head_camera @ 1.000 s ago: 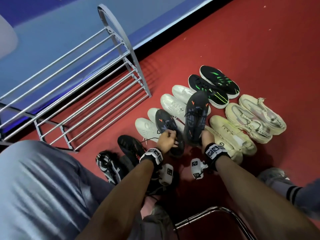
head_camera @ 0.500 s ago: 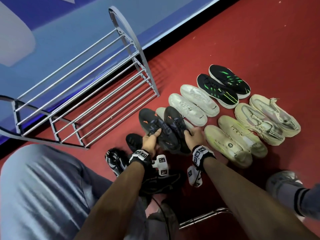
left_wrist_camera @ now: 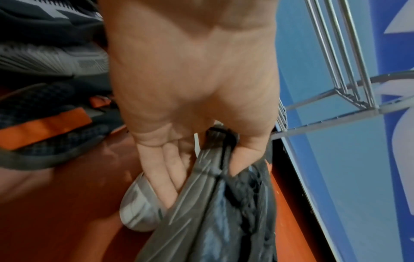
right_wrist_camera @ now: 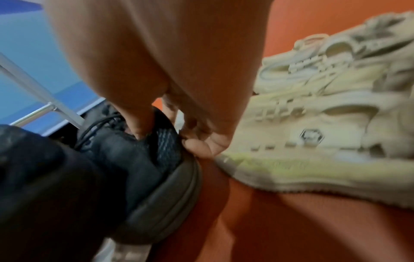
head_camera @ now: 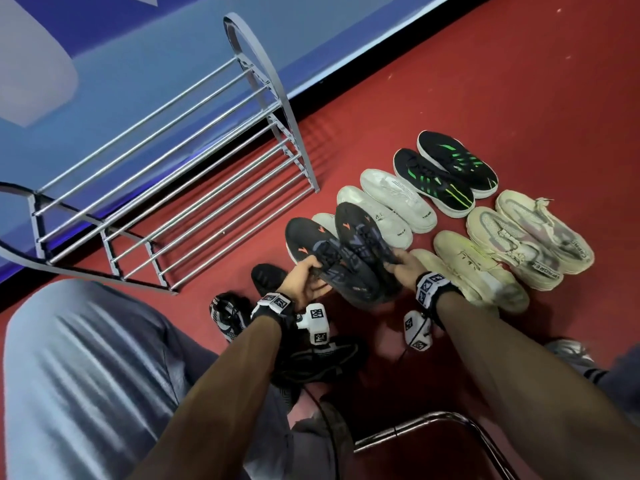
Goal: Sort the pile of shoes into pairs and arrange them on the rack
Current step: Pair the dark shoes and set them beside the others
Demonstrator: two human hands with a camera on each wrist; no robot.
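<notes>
Hands now holding 2 dark sneakers side by side, lower

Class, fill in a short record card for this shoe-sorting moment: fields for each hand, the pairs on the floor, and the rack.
left hand: grips the left dark shoe
right hand: grips the right dark shoe
held shoes: side by side, orange marks near the toes
pairs on floor: black-and-green pair, white pair, two cream pairs
rack: no shoes on it
</notes>
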